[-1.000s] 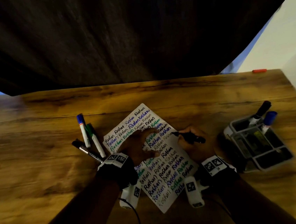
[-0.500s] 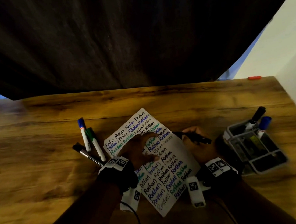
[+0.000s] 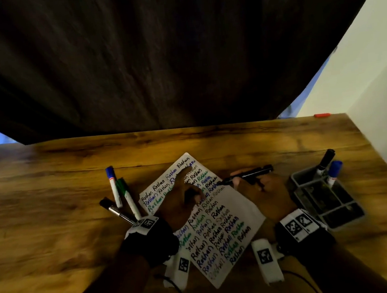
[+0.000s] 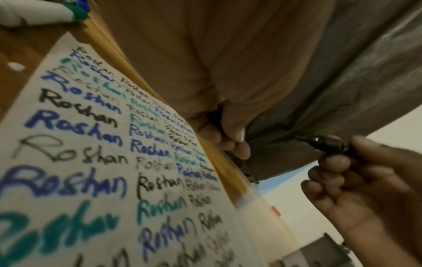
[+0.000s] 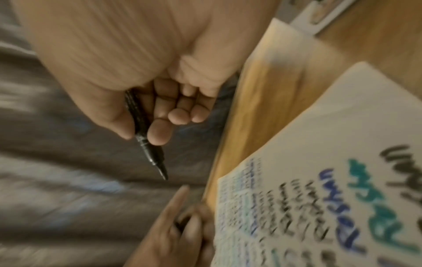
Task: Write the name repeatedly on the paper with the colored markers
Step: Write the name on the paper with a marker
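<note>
Paper (image 3: pixel 239 203) flat on tabletop (image 3: pixel 51 209), angled, mostly filled with names; thin, light, slides easily, so needs pinning near writing spot. Left hand (image 3: pixel 181 202) over paper, forefinger extended, other fingers loosely curled, holding nothing. Right hand (image 3: pixel 262 194) pinching black marker (image 3: pixel 248 175) near tip, nib just off paper's right edge. Marker light, stiff. Wood-grain surface; dark curtain (image 3: pixel 154 55) behind, pale wall (image 3: pixel 374 60) right.

I see a brown wooden table (image 3: pixel 49 197) with strong dark grain and a soft sheen. On it lies a matt white paper sheet (image 3: pixel 240 210), smooth, inked in several colours. The slim black plastic pen (image 3: pixel 248 175) glints glossy. Behind hangs dark, creased matt cloth (image 3: pixel 154 55).
</note>
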